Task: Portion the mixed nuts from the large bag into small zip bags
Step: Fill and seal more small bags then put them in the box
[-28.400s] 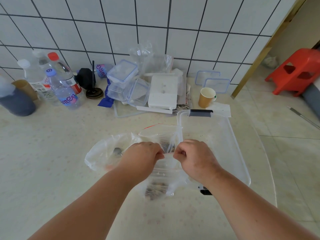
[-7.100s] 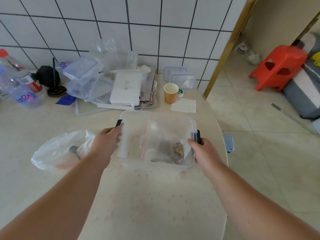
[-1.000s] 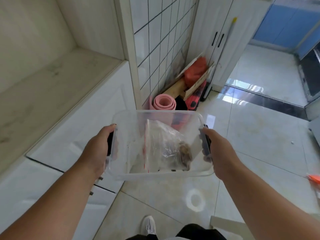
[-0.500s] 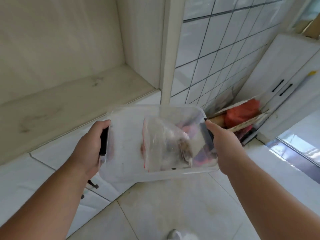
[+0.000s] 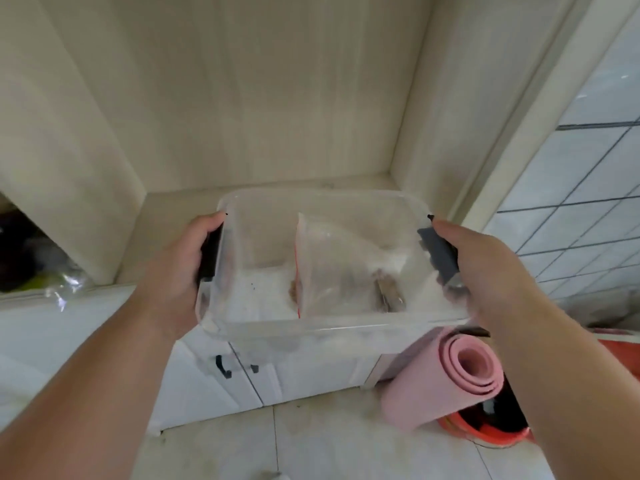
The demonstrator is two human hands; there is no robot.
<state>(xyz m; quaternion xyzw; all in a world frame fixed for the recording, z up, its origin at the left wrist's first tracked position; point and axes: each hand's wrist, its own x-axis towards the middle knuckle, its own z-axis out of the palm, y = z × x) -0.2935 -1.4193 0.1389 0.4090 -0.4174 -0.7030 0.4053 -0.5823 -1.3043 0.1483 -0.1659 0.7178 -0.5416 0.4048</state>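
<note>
Shelf niche (image 5: pixel 242 140); two hands (image 5: pixel 176 271) (image 5: pixel 485 271) gripping one bin (image 5: pixel 311 327), one zip bag (image 5: pixel 339 271).

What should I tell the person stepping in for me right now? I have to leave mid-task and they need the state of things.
Left hand: grips the dark handle on the left end of the clear plastic bin.
Right hand: grips the handle on the right end.
The bin is held in the air in front of an open cabinet shelf, not yet set down.
Inside lies one small zip bag with a red seal strip and some nuts in it.
Done: at least one portion bagged and put in the bin.
Left: probably set the bin on the shelf. The large bag is out of view, so remaining portions cannot be judged.
</note>
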